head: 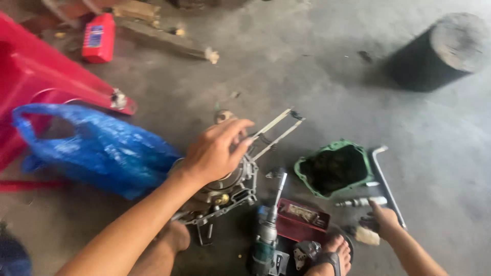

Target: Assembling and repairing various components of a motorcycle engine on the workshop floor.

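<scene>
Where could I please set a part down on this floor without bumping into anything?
Bare floor lies between the wooden plank and the dark cylinder block, and right of the bent wrench. It is crowded around the left hand, metal casing and green tray.

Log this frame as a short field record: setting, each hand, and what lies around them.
setting: concrete floor, person seated low, one sandalled foot in view
left hand: left hand rests on a metal engine part with long studs
right hand: right hand reaches for an L-shaped wrench
nearby: green dirty tray, power tool, blue plastic bag, red container, dark cylinder block
</scene>
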